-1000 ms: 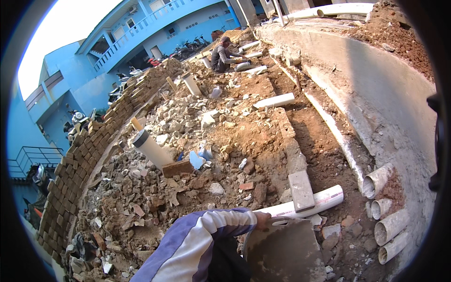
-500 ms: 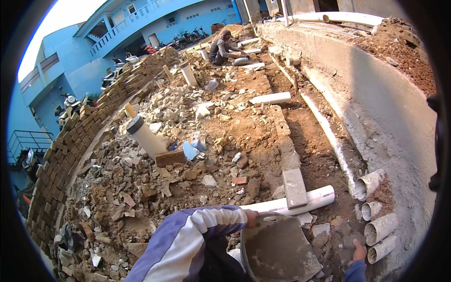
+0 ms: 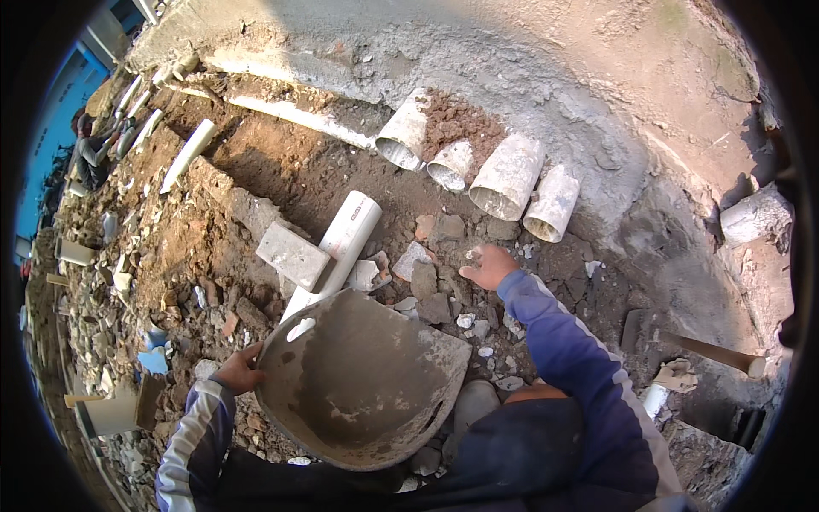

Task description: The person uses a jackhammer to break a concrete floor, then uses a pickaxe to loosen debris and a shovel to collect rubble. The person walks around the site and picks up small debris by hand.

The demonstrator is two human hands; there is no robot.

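Note:
A wide, shallow rubber basin, coated in grey dried cement, tilts in front of my legs; a slot-shaped handle hole pierces its rim. My left hand grips the basin's left rim. Over the broken stones right of the basin reaches my right hand, its fingers apart and pointing left. A small pale bit shows by its fingertips; I cannot tell whether they touch it. Just beyond the basin lies a white plastic pipe, with a grey block resting across it.
Several cement-smeared pipe ends jut from the foot of the rough wall. A wooden-handled tool lies at the right. Rubble spreads to the left, with upright pipe stubs in it. Another person crouches at the far left.
My view has swung right and down toward the wall. The basin now sits more fully in view, my left hand still on its rim. My right hand has moved over the stones beyond the basin.

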